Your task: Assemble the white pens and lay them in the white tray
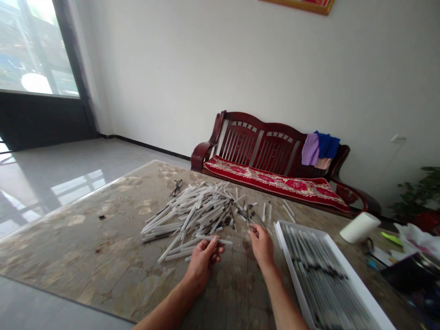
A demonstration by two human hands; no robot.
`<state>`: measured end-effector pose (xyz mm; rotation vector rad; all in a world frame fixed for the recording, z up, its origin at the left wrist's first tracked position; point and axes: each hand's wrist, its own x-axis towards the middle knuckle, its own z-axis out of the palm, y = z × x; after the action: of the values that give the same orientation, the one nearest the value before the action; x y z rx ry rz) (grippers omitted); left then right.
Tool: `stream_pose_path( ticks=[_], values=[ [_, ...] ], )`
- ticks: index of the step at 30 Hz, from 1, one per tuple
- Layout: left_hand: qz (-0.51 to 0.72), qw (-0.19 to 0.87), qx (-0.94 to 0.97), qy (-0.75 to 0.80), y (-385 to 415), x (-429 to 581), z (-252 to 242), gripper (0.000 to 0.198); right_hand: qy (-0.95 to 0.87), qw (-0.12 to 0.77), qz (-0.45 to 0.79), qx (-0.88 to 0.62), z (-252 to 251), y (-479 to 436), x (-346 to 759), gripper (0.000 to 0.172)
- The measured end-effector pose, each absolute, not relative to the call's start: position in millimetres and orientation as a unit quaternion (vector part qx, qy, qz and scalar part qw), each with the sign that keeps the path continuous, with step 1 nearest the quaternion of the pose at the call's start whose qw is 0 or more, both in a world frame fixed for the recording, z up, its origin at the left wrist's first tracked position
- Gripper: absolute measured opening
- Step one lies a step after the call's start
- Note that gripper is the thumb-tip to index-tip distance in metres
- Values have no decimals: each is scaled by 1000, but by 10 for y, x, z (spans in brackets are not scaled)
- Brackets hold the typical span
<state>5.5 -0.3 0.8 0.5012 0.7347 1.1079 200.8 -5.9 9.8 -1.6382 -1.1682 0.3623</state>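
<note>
A heap of several white plastic pen tubes (192, 213) lies on a brown marbled table (103, 256), with small dark parts (245, 213) scattered at its right edge. My left hand (202, 261) is closed round one white tube (215, 239), held level just in front of the heap. My right hand (261, 245) reaches toward the dark parts, its fingertips pinched together; whether anything is in them I cannot make out. Right of that hand stands a white tray (285, 256) filled with assembled tubes laid side by side.
Black glasses (176, 187) lie behind the heap. A white roll (359, 228), papers and a dark box (409, 279) crowd the table's right end. A red wooden bench (271, 160) with draped clothes stands against the wall, with a plant (421, 192) at far right.
</note>
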Motion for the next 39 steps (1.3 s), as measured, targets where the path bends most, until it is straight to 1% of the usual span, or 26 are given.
stream_pose_path(
  ticks=[2, 4, 7, 9, 12, 17, 19, 21, 27, 34, 39],
  values=[
    [511, 756, 231, 337, 1, 63, 3, 48, -524, 466, 72, -709, 53, 60, 2122, 23],
    [513, 755, 227, 339, 1, 67, 2, 50, -548, 435, 63, -712, 18, 134, 2167, 23],
    [514, 754, 225, 340, -3, 68, 5, 49, -557, 430, 73, -707, 2, 148, 2155, 28],
    [516, 753, 226, 341, -4, 69, 5, 48, -560, 430, 71, -705, 12, 102, 2122, 25],
    [517, 750, 229, 342, -1, 74, -2, 47, -541, 464, 111, -693, 52, -26, 2013, 28],
    [522, 747, 232, 341, 2, 71, -19, 46, -413, 588, 322, -616, 164, -310, 1650, 34],
    [523, 746, 231, 342, 1, 68, -23, 46, -368, 620, 378, -581, 199, -399, 1514, 37],
    [524, 746, 229, 340, -1, 65, -24, 46, -338, 638, 405, -561, 212, -451, 1424, 39],
    [526, 746, 224, 340, 3, 66, -4, 47, -306, 667, 368, -571, 157, -440, 1364, 34],
    [531, 739, 232, 343, -9, 61, 6, 49, -308, 667, 373, -566, 146, -413, 1306, 28],
    [527, 733, 262, 340, -5, 72, -51, 45, -328, 661, 344, -581, 119, -401, 1316, 27]
  ],
)
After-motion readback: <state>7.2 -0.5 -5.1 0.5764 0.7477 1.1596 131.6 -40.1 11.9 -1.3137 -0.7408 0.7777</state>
